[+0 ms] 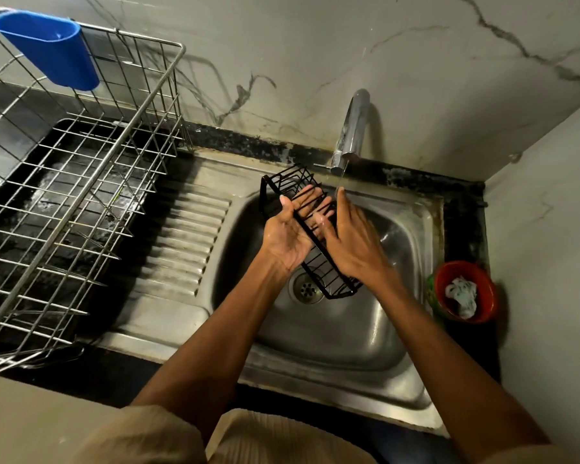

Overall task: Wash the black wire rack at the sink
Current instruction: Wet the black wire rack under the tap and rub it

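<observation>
Black wire rack [310, 229] held tilted over the sink basin [365, 323], far end up near the tap [350, 128], near end down above the drain [307, 289]. Left hand [287, 236] palm-up beneath it, fingers extended through and along the wires, supporting. Right hand [352, 244] laid flat against the rack's right side, fingers straight, pointing toward the thin water stream. Neither hand's fingers curl round the wire.

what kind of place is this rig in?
Most likely a home kitchen wash-up corner. A steel sink with ribbed drainboard sits under a running tap, a wire dish drainer stands beside it, and both hands hold a black wire rack over the basin.
</observation>
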Action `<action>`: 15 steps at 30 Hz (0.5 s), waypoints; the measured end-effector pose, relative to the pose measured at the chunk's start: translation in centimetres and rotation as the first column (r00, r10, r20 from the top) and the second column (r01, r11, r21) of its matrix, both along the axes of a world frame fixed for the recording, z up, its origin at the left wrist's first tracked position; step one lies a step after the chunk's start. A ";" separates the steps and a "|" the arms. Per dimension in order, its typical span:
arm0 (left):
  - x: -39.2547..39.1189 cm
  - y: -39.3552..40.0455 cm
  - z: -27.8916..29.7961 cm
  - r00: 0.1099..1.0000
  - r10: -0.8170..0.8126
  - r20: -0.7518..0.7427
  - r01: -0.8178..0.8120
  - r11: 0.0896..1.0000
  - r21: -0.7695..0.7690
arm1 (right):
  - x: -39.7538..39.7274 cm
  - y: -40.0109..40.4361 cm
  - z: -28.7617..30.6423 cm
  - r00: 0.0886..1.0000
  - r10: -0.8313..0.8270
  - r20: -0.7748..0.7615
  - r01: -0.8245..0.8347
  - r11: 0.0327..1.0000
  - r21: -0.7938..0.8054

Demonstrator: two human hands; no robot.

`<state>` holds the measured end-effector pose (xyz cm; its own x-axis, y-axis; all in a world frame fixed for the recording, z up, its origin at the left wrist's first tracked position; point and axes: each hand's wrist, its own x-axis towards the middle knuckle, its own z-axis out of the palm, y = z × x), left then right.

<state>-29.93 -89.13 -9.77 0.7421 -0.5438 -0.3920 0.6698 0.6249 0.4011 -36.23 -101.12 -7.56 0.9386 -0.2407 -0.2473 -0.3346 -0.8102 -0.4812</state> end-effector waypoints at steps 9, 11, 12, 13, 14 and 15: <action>-0.7 1.3 1.4 0.998 -0.067 0.009 0.065 0.985 0.159 | 6.7 -1.2 0.7 0.980 -0.196 -0.032 0.170 0.745 0.645; 0.1 1.6 1.5 0.999 0.034 -0.029 -0.026 0.971 0.237 | 6.3 0.0 0.9 0.986 -0.120 0.119 0.049 0.876 0.479; 0.6 1.9 1.3 0.994 0.094 -0.050 -0.077 0.960 0.268 | 5.8 0.3 1.0 0.982 -0.028 0.188 -0.044 0.928 0.370; 1.0 2.3 1.2 0.987 0.144 -0.073 -0.117 0.951 0.286 | 5.3 0.5 0.5 0.966 0.071 0.249 -0.142 0.950 0.279; 1.3 2.7 1.0 0.979 0.176 -0.100 -0.141 0.947 0.288 | 4.7 0.6 0.2 0.947 0.148 0.286 -0.215 0.952 0.219; 1.5 3.1 0.8 0.973 0.192 -0.126 -0.152 0.950 0.275 | 4.5 0.2 -0.5 0.934 0.185 0.306 -0.248 0.951 0.183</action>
<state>-28.43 -86.02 -8.98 0.7375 -0.2766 -0.6161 0.6260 0.6223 0.4699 -31.78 -100.91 -8.09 0.9999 0.0058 0.0121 0.0126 -0.7140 -0.7000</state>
